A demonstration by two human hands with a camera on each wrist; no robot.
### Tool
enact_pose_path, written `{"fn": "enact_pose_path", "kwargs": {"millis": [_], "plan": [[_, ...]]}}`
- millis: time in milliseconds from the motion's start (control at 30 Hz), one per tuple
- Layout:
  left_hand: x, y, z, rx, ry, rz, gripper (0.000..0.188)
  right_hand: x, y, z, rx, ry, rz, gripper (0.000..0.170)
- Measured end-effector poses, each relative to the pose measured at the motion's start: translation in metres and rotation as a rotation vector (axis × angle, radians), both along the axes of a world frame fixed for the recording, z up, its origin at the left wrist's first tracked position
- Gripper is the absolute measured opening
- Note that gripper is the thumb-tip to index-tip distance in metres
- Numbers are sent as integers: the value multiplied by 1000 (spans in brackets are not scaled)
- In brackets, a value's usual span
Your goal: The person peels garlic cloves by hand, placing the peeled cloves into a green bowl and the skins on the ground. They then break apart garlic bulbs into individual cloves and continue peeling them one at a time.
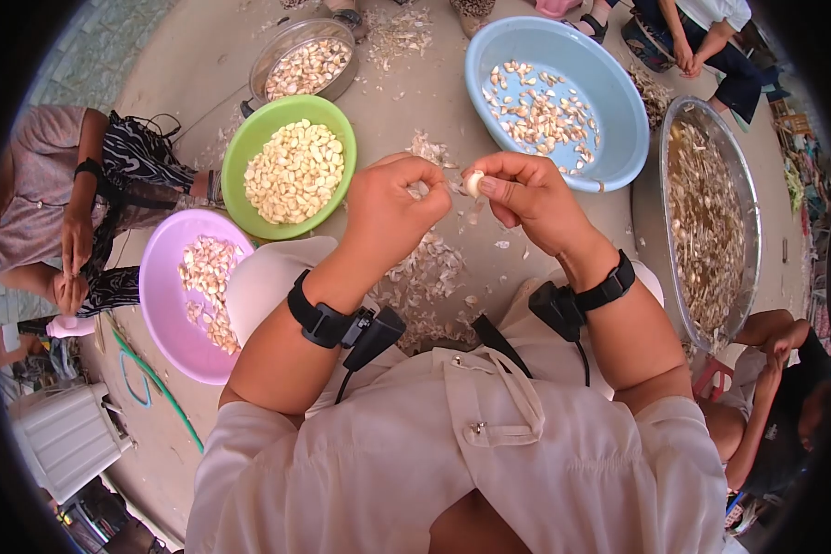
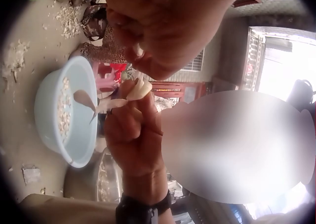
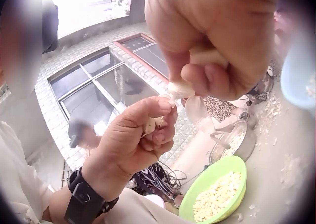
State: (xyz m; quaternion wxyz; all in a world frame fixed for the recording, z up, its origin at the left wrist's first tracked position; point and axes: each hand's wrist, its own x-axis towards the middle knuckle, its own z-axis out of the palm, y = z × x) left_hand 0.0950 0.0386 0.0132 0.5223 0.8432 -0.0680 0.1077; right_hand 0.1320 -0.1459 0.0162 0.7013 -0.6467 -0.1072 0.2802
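My right hand (image 1: 535, 198) pinches a pale garlic clove (image 1: 475, 183) between thumb and forefinger. Strips of papery skin (image 2: 112, 104) hang from that clove in the left wrist view. Another pale piece (image 3: 210, 57) shows in the curl of the right fingers. Close beside it, my left hand (image 1: 392, 208) has thumb and forefinger pressed together, their tips right at the clove in the right wrist view. Its curled fingers hold a second garlic clove (image 3: 150, 127) against the palm.
A green basin (image 1: 349, 152) of peeled cloves and a pink basin (image 1: 157, 305) of unpeeled ones stand left. Ahead are a metal pot (image 1: 260, 69) and a blue basin (image 1: 619, 111); a large metal tub (image 1: 757, 222) is right. Skins (image 1: 429, 268) litter the floor. Other people sit around.
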Motion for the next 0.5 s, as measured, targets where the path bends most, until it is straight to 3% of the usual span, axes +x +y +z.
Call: {"fn": "enact_pose_path", "kwargs": {"millis": [200, 300, 500], "plan": [[4, 8, -1, -116, 20, 70, 6, 2, -3, -5, 128, 104, 53, 21], [2, 9, 8, -269, 252, 107, 11, 1, -2, -1, 149, 145, 59, 23], [7, 21, -3, -389, 324, 46, 10, -1, -2, 1, 58, 19, 34, 20]]}}
